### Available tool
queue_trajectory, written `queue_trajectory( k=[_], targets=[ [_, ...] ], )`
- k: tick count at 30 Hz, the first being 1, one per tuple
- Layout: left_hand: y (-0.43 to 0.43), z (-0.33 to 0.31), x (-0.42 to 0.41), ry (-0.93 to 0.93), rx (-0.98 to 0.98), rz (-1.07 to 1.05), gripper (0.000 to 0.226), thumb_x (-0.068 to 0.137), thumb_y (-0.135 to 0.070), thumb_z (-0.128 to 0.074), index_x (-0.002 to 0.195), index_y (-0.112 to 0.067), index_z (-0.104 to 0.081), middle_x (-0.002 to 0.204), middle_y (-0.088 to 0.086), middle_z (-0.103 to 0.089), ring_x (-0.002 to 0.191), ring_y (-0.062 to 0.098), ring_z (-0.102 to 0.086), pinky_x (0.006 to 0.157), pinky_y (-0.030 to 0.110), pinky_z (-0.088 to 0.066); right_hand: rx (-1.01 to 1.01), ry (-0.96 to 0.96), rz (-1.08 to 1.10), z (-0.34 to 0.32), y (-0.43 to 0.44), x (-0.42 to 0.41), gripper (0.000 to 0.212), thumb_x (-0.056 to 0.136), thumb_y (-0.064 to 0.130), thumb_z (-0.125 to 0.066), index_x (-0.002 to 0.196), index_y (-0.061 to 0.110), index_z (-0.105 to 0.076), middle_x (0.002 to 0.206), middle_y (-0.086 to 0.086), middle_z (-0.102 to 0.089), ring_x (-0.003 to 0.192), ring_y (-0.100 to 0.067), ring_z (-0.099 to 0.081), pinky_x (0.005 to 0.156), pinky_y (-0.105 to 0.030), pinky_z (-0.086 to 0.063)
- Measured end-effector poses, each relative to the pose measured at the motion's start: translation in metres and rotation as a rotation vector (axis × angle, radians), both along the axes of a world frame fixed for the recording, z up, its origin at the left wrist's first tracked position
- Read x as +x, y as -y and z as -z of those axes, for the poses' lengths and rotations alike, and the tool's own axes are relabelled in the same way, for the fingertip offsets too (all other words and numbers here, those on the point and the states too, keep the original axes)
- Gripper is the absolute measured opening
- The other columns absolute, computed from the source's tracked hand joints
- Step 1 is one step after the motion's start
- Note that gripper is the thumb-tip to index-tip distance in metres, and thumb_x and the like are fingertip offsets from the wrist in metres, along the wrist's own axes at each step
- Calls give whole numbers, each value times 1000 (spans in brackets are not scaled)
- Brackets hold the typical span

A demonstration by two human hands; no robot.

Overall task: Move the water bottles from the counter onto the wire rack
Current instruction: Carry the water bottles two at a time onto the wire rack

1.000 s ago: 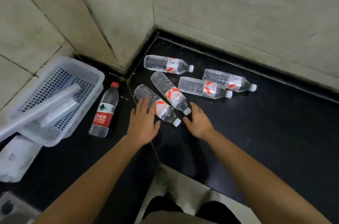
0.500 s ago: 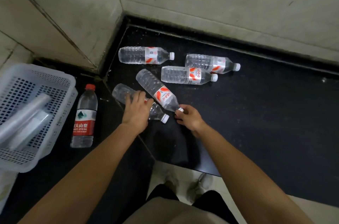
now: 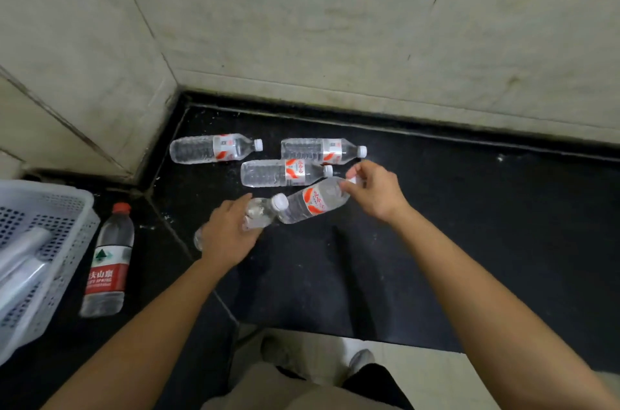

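Note:
Three clear water bottles with orange-white labels lie on the black counter (image 3: 469, 208): one at the back left (image 3: 211, 149), one at the back right (image 3: 318, 150), one just in front of them (image 3: 281, 173). My left hand (image 3: 228, 235) is closed around a fourth bottle (image 3: 258, 216), its white cap pointing up and right. My right hand (image 3: 375, 189) grips a fifth bottle (image 3: 312, 201) at its neck, lifted and tilted off the counter. No wire rack is in view.
A red-capped, red-labelled bottle (image 3: 107, 262) lies at the left beside a white perforated plastic basket (image 3: 63, 208) holding rolled items. Tiled walls meet in a corner behind the bottles. The counter's front edge runs just above my shoes (image 3: 362, 357).
Both hands closed on the two nearest bottles and lifted them. The right hand swung its bottle up and to the right; the left bottle's cap now points up.

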State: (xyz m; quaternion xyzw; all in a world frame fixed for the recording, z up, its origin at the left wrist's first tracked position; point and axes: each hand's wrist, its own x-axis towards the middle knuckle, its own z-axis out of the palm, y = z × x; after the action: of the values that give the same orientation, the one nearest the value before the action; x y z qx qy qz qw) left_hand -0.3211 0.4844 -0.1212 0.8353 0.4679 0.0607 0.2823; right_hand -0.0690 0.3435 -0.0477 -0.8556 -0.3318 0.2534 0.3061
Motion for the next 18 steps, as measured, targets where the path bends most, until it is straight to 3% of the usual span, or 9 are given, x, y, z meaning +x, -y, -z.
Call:
queue_trajectory(
  k=[2,6,8,11,15,18],
  targets=[
    [8,-14,11,171,-44,-156,62,78,-39,-82,133,-30,-55,111,2,-56,104,24,-58,86,38,-49,-22,139,-193,-19,-2,3,13,89,23,-71,99,20,-64,96,-1,-66,87,-19,-57,75,-29,-43],
    [21,-27,24,331,-132,-356,73,72,-25,-88,136,-20,-52,119,8,-53,105,25,-57,91,39,-48,-43,211,-440,-23,1,1,28,87,20,-70,115,23,-63,114,-3,-64,102,-20,-56,85,-33,-47],
    [30,-25,29,313,-148,-330,73,72,-25,-88,135,-19,-53,115,7,-49,105,27,-57,91,37,-48,15,222,-434,-11,6,1,38,91,24,-70,128,22,-62,126,-3,-64,114,-23,-55,96,-33,-45],
    [43,-22,37,241,-111,-250,72,73,-32,-86,137,-25,-53,111,3,-41,103,27,-56,92,37,-48,66,167,-402,8,17,-1,54,97,27,-63,147,27,-44,141,-3,-57,127,-27,-50,104,-34,-39],
    [47,-19,39,191,-117,-340,79,72,-43,-84,138,-28,-42,119,3,-44,110,27,-55,92,43,-50,147,-21,-371,28,22,-19,84,87,29,-77,148,42,-21,160,4,-30,144,-18,-35,117,-36,-35],
    [47,-12,32,217,-115,-226,84,70,-37,-88,136,-29,-38,129,0,-46,118,23,-53,95,47,-50,220,-78,-265,42,14,-26,99,86,24,-80,156,35,-11,166,8,-17,151,-12,-24,121,-34,-28]
  ],
)
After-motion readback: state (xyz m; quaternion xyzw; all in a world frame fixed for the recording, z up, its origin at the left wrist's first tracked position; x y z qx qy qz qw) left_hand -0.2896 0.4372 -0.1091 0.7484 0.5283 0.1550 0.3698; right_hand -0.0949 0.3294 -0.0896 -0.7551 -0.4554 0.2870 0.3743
